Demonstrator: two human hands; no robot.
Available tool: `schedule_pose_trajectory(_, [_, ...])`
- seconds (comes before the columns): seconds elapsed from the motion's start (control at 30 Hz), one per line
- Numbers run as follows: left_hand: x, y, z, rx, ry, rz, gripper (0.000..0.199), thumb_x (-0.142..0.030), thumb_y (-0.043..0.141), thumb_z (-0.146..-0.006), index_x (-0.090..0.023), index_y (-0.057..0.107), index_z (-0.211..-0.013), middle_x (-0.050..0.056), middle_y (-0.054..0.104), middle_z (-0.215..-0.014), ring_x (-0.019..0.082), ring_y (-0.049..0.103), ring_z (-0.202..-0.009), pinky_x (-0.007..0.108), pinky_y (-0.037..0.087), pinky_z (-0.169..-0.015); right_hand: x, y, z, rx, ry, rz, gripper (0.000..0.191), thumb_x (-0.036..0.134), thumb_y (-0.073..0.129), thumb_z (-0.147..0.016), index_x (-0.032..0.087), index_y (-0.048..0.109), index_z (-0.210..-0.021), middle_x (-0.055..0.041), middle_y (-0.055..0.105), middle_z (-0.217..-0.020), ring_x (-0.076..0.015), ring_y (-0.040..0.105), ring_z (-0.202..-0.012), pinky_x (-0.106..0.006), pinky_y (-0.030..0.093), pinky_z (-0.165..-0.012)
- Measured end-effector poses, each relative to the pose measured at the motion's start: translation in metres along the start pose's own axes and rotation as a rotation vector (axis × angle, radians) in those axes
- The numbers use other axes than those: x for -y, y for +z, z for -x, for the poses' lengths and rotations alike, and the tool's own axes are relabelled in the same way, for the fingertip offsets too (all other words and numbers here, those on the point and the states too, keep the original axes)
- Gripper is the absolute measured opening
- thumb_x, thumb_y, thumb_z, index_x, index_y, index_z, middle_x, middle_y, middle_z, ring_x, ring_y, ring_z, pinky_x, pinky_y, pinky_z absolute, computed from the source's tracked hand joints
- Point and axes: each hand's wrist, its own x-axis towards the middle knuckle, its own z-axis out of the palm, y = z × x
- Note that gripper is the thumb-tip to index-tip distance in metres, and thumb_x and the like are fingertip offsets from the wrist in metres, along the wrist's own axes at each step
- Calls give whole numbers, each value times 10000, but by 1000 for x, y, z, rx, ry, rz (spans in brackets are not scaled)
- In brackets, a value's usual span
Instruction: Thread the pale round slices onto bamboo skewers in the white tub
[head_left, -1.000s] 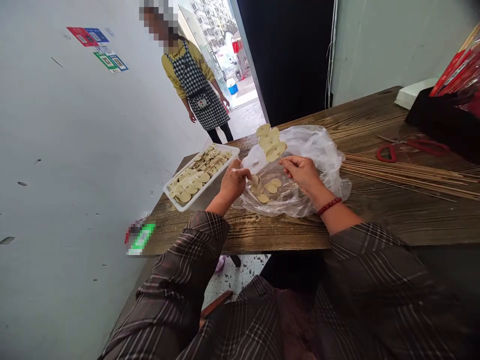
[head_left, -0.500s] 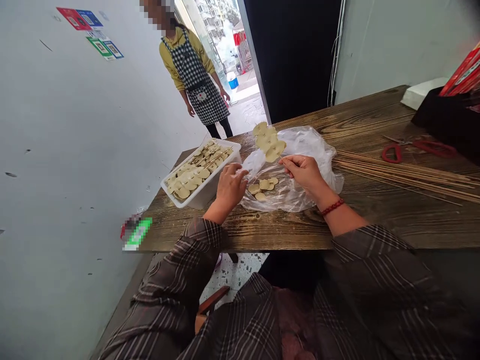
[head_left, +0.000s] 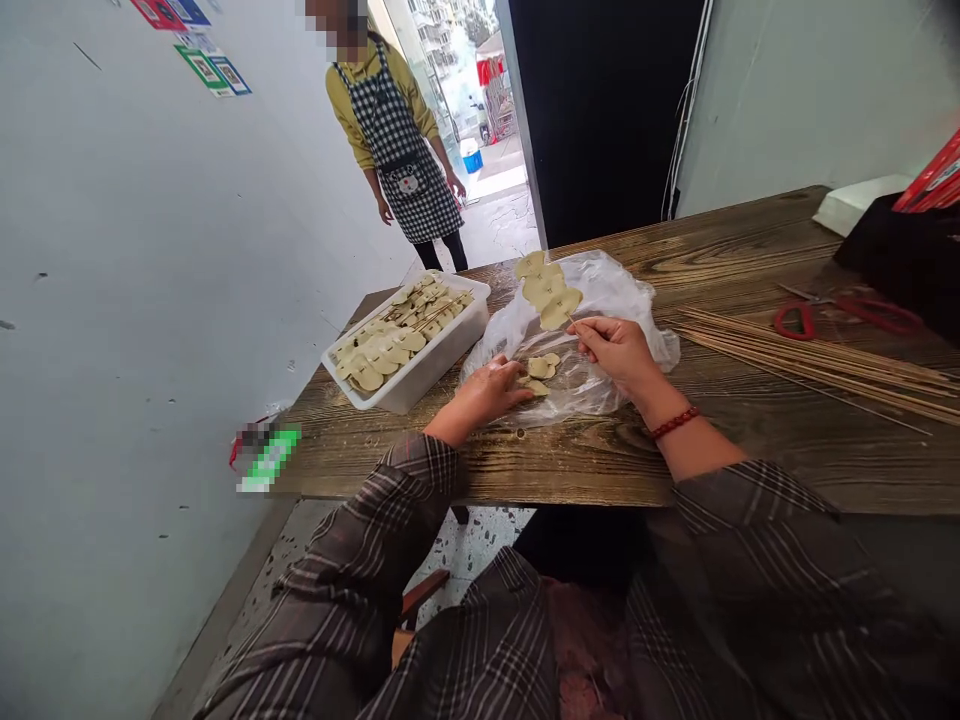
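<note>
White plastic forms one oblong tub (head_left: 435,375), heaped with thin, pale skewered pieces (head_left: 386,350) too overlapped to count. At its four o'clock, the left hand (head_left: 491,388) curls over loose, flat slices (head_left: 544,366); whether it grips one cannot be told. They lie on one crumpled, see-through bag (head_left: 607,285). Above it, the right hand (head_left: 619,352) pinches one skewer of rounded slices (head_left: 551,290), tip toward eleven o'clock. At three o'clock from the bag, overlapping wooden sticks (head_left: 817,362) defy counting, one pair of red-handled scissors (head_left: 823,299) just beyond. One black box (head_left: 892,240) is cut off.
</note>
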Motion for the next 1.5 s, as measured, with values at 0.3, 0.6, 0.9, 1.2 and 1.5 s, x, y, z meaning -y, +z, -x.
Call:
schedule_pose_trajectory(0.3, [6,-3,-3,-27,-29,145,393,-311,712,-741,-170,685,-1107,63,635,-942,189,605,-805,310,497,-795,-15,2,-4,14,71,-5,408,521,705,-711,133,738,-833,25,565,-550,-71,411,-445,-234,308,-435])
schedule_pose_trajectory(0.6, [1,2,-12,-114,-81,228,213,-127,596,-719,-162,733,-878,23,641,-748,158,566,-708,276,459,-714,-19,4,-1,30,147,2,440,566,716,-671,148,722,-810,30,547,-542,-77,406,-450,-240,314,-441])
schedule_pose_trajectory(0.9, [-5,-8,-39,-360,-159,850,93,-228,629,-746,-157,685,-769,13,676,-764,119,577,-716,245,451,-703,-16,5,0,-2,185,-25,445,562,734,-650,144,721,-803,37,552,-532,-62,394,-449,-218,298,-431])
schedule_pose_trajectory(1.2, [3,2,-35,-257,-289,1516,286,-340,778,-653,-154,608,-790,-18,640,-708,76,577,-569,199,469,-548,0,7,4,-2,147,-35,422,538,727,-677,145,732,-829,35,552,-545,-67,408,-472,-219,307,-435])
schedule_pose_trajectory(1.5, [12,13,-30,-243,-279,1738,449,-354,863,-595,-128,623,-901,13,703,-762,112,676,-615,190,507,-546,12,5,16,59,127,38,315,462,721,-743,170,755,-855,22,570,-578,-76,440,-507,-210,331,-448])
